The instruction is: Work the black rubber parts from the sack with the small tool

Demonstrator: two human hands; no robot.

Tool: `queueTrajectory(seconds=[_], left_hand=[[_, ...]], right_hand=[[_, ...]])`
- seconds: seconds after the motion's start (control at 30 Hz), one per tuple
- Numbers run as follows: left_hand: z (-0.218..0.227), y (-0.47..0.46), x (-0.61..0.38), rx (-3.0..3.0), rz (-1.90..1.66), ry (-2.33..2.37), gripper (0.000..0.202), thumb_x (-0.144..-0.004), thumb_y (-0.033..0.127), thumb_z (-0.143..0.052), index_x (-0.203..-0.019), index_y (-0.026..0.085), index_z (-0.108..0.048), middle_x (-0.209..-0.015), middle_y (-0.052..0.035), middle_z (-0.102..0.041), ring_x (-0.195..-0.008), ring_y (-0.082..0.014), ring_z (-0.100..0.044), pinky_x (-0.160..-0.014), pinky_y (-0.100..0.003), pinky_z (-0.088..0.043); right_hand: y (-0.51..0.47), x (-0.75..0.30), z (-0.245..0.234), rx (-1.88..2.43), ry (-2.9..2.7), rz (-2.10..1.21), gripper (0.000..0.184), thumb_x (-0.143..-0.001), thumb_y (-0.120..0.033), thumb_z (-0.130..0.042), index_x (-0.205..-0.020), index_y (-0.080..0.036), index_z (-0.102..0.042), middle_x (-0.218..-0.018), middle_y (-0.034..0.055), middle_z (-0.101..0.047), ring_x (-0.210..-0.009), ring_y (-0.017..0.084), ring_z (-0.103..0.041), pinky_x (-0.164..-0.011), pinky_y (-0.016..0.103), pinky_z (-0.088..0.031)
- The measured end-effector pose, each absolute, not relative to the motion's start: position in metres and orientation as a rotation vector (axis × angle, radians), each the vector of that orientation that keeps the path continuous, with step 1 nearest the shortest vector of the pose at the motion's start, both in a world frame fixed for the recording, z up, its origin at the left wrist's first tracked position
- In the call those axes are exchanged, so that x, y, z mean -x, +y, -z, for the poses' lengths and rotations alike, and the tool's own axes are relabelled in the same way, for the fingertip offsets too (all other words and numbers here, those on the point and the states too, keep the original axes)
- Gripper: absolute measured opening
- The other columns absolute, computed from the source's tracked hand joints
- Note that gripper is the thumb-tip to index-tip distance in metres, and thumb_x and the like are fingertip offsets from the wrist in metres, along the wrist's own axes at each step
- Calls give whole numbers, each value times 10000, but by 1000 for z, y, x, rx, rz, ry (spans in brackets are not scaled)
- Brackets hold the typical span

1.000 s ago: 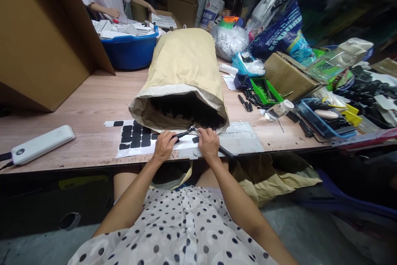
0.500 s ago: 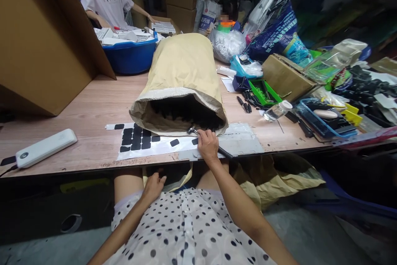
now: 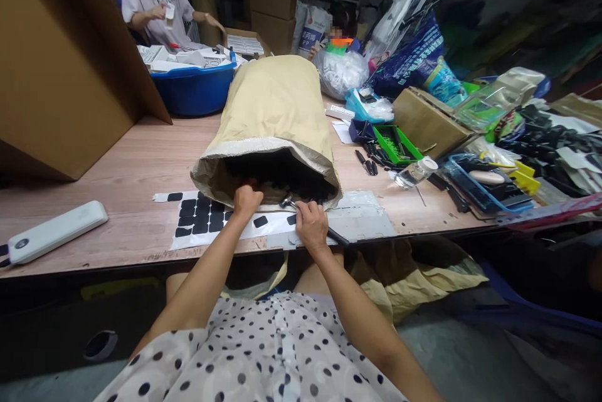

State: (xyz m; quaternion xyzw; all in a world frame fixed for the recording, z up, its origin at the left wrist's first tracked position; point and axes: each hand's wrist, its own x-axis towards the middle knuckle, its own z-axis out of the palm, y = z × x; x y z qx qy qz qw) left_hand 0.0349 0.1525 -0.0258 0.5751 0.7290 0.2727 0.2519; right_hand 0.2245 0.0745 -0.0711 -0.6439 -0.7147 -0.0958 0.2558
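A tan sack [image 3: 277, 98] lies on its side with its mouth facing me, and dark pieces [image 3: 268, 170] fill the shadow inside. My left hand [image 3: 248, 200] is at the lower lip of the mouth; its fingertips are lost in the dark, so their grip is unclear. My right hand [image 3: 311, 225] is closed around a small hammer [image 3: 338, 238], its metal head pointing left by the sack's edge. Beneath both hands lies a white sheet [image 3: 239, 231] bearing rows of black rounded pads [image 3: 201, 217]. To its right is a grey flat board [image 3: 371, 217].
A white power bank [image 3: 59, 232] lies at left, near a large cardboard box [image 3: 61, 76]. Behind stands a blue basin [image 3: 192, 91] of white boxes. At right are a green tray [image 3: 397, 143], a clear bottle [image 3: 416, 173] and a blue tray [image 3: 489, 182]. Two people work across the table.
My left hand has risen from my lap to the sack's mouth. My right hand still holds the hammer in nearly the same spot. A person at the back has raised a small white item.
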Motion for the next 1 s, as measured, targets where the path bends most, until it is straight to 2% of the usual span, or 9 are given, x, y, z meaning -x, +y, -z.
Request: queueTrajectory(seconds=[0.07, 0.13, 0.3, 0.47, 0.8, 1.0], left_hand=[[27, 167, -39, -1537, -699, 2001, 240, -795, 303, -632, -981, 175, -716, -930, -155, -740, -896, -334, -706, -737, -402, -504], [26, 171, -40, -1542, -683, 1999, 257, -812, 314, -624, -1012, 176, -707, -982, -164, -739, -908, -339, -706, -734, -408, -506], [24, 141, -28, -1725, -760, 1950, 234, -771, 313, -646, -956, 187, -716, -785, -74, -711, -830, -268, -692, -746, -335, -510], [36, 90, -17, -1967, -853, 1758, 101, -779, 251, -651, -857, 212, -701, -829, -22, -688, -777, -179, -659, -743, -265, -503], [43, 78, -25, -1876, -760, 1797, 149, -782, 264, -700, -927, 251, -731, -866, 1, -663, -804, -177, -652, -706, -257, -481], [41, 77, -26, -1870, -747, 1758, 142, -792, 252, -680, -925, 246, -726, -866, 7, -668, -796, -167, -646, -707, -256, -469]], right_hand=[[74, -224, 71, 1734, -1937, 279, 243, -956, -217, -502, -1090, -243, -703, -883, 64, -578, -830, 215, -454, -712, 322, -319], [74, -224, 70, 1729, -1927, 302, 238, -956, -222, -506, -1080, -243, -708, -880, 62, -583, -828, 213, -456, -711, 321, -319], [74, -222, 71, 1757, -1923, 313, 246, -958, -215, -500, -1087, -248, -706, -878, 58, -574, -831, 211, -448, -709, 317, -308], [74, -223, 71, 1771, -1922, 321, 233, -953, -214, -512, -1072, -237, -710, -879, 59, -571, -829, 208, -443, -715, 314, -304], [75, -227, 71, 1760, -1907, 295, 260, -927, -157, -519, -1067, -241, -722, -868, 58, -583, -816, 205, -460, -688, 313, -314], [66, -224, 65, 1644, -1847, 183, 341, -964, -162, -433, -1153, -238, -707, -863, 59, -600, -816, 201, -511, -752, 303, -413]])
